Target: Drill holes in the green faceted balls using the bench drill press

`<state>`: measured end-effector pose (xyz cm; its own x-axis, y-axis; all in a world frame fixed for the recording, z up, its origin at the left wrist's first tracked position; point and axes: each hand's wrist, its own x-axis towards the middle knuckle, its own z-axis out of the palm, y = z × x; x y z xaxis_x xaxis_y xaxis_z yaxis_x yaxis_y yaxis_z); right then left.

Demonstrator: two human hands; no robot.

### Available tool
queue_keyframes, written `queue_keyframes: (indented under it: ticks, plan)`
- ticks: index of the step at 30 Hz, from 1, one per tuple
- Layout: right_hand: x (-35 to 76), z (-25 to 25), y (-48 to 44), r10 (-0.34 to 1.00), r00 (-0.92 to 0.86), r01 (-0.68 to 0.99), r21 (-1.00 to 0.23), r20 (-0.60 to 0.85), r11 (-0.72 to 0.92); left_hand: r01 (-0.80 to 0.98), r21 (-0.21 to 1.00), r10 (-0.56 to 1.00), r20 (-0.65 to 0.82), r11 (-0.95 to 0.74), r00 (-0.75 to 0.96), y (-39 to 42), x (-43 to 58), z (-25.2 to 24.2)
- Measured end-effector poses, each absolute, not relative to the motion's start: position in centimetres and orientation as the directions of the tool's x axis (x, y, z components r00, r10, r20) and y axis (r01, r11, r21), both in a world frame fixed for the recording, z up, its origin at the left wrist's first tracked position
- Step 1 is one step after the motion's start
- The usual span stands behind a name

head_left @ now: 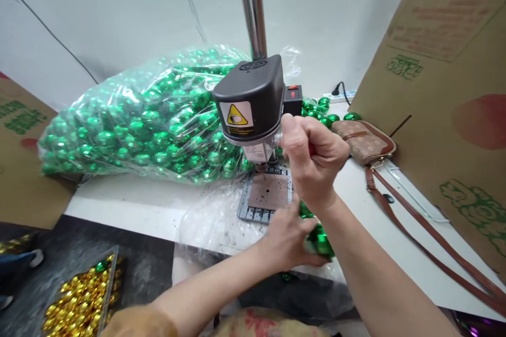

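Note:
My right hand [314, 155] is closed in a fist at the side of a small bench drill press [249, 100], wrapped round its feed handle, which the fingers mostly hide. Below and to the left, my left hand [288, 234] reaches across in front of the machine. Its fingers are apart and slightly blurred, at some shiny green ball ornaments [322, 242] partly hidden behind my right forearm. Under the chuck, a brown square plate [269, 191] with a dark hole lies on the slotted metal base [253, 216]; no ball sits on it. Dark crumbs are scattered around the base.
A large clear bag of green balls [146, 131] lies left of the press. More green balls [316, 108], a brown handbag [363, 142] with a long strap and a cardboard box [446, 89] stand right. Gold balls [79, 300] fill a container at lower left.

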<state>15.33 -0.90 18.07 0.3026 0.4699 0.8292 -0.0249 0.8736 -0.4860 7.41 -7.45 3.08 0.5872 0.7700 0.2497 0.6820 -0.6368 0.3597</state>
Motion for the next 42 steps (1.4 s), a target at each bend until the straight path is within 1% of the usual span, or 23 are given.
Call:
queue_keyframes:
  ticks: [2,3,5,7,12,15,19,23,26,28,29,30,31,32,33,35,37,39,41,42]
  plan:
    - [15.4,18.0,-0.9,0.463,0.309,-0.011,-0.484,0.830,0.875,0.750,0.347,0.823,0.323,-0.563,0.468,-8.8,1.8,3.1]
    - [15.3,18.1,-0.9,0.453,0.317,0.006,-0.480,0.833,0.877,0.797,0.338,0.856,0.333,-0.501,0.397,-9.0,-0.9,3.2]
    - [15.3,18.1,-1.0,0.429,0.338,0.048,-0.470,0.838,0.881,0.877,0.312,0.908,0.327,-0.366,0.263,-8.6,-5.9,3.5]
    - [15.1,18.2,-1.1,0.409,0.360,0.077,-0.464,0.838,0.882,0.906,0.284,0.924,0.312,-0.313,0.222,-7.3,-9.9,3.7]
    - [14.8,18.2,-0.9,0.381,0.416,0.069,-0.447,0.825,0.892,0.905,0.259,0.930,0.244,-0.336,0.275,-4.3,-13.9,3.0]
    - [14.6,18.2,-0.7,0.373,0.445,0.052,-0.440,0.814,0.897,0.914,0.244,0.929,0.267,-0.323,0.257,-4.1,-13.5,2.2]
    - [14.5,18.1,-0.6,0.338,0.465,0.058,-0.409,0.818,0.910,0.906,0.276,0.907,0.365,-0.320,0.209,-5.1,-13.1,1.4]
    - [14.4,18.2,-0.8,0.354,0.472,0.067,-0.434,0.807,0.899,0.887,0.328,0.846,0.520,-0.325,0.118,-6.0,-13.1,1.3]
    - [14.4,18.3,-0.9,0.358,0.477,0.058,-0.435,0.803,0.898,0.839,0.412,0.765,0.644,-0.355,0.008,-6.5,-12.1,1.9]
    - [14.4,18.2,-0.9,0.367,0.475,0.038,-0.435,0.800,0.900,0.737,0.545,0.756,0.650,-0.399,-0.071,-7.1,-10.4,2.6]
    - [14.5,18.2,-0.8,0.367,0.478,0.036,-0.436,0.798,0.899,0.644,0.648,0.783,0.610,-0.406,-0.120,-7.4,-9.3,2.9]
    - [14.6,18.2,-0.8,0.364,0.476,0.038,-0.432,0.800,0.901,0.515,0.765,0.830,0.532,-0.387,-0.166,-7.7,-8.2,3.2]
    - [14.6,18.1,-0.7,0.366,0.474,0.041,-0.436,0.801,0.899,0.354,0.873,0.885,0.421,-0.336,-0.200,-8.0,-7.0,3.5]
    - [14.7,18.1,-0.7,0.371,0.474,0.045,-0.442,0.799,0.896,0.177,0.950,0.932,0.293,-0.258,-0.211,-8.2,-5.8,3.7]
    - [14.7,18.0,-0.7,0.370,0.475,0.046,-0.442,0.799,0.896,0.006,0.986,0.966,0.166,-0.169,-0.198,-8.4,-4.7,4.0]
    - [14.8,18.0,-0.6,0.377,0.467,0.040,-0.444,0.800,0.895,-0.255,0.967,0.993,-0.027,-0.004,-0.117,-8.4,-3.1,4.4]
    - [14.8,18.0,-0.7,0.382,0.468,0.036,-0.449,0.797,0.893,-0.407,0.907,0.991,-0.133,0.109,-0.030,-8.2,-2.3,4.7]
    - [14.7,18.1,-0.8,0.389,0.455,0.039,-0.454,0.801,0.890,-0.490,0.852,0.981,-0.191,0.184,0.035,-7.8,-2.1,4.8]
    - [14.6,18.2,-0.9,0.396,0.446,0.045,-0.462,0.803,0.886,-0.513,0.831,0.975,-0.218,0.214,0.054,-7.4,-2.2,4.7]
    - [14.6,18.3,-0.9,0.402,0.441,0.046,-0.468,0.803,0.883,-0.501,0.840,0.975,-0.220,0.208,0.036,-7.3,-2.4,4.6]
